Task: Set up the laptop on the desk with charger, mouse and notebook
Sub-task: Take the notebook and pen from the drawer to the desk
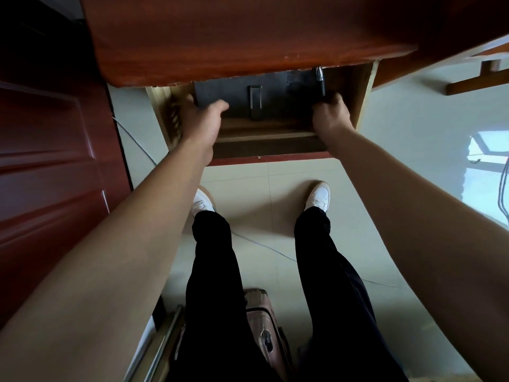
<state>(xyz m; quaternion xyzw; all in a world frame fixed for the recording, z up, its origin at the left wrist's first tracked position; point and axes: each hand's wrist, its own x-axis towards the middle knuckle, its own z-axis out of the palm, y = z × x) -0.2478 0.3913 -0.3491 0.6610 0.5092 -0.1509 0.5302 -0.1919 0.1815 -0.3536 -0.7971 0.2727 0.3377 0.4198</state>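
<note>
A dark grey laptop (275, 89) lies flat in an open wooden drawer (358, 95) under the reddish-brown desk top (234, 37). A metal stand strip runs down its middle. My left hand (202, 118) grips the laptop's left near corner. My right hand (330, 114) holds its right near corner, by a dark object at that edge. The far part of the laptop is hidden beneath the desk top. Charger, mouse and notebook are not in view.
A dark red panelled door (49, 175) stands at the left. A pink suitcase (264, 332) sits on the tiled floor behind my legs. A thin cable (264, 245) trails across the floor. A wooden chair frame (479, 78) stands at the right.
</note>
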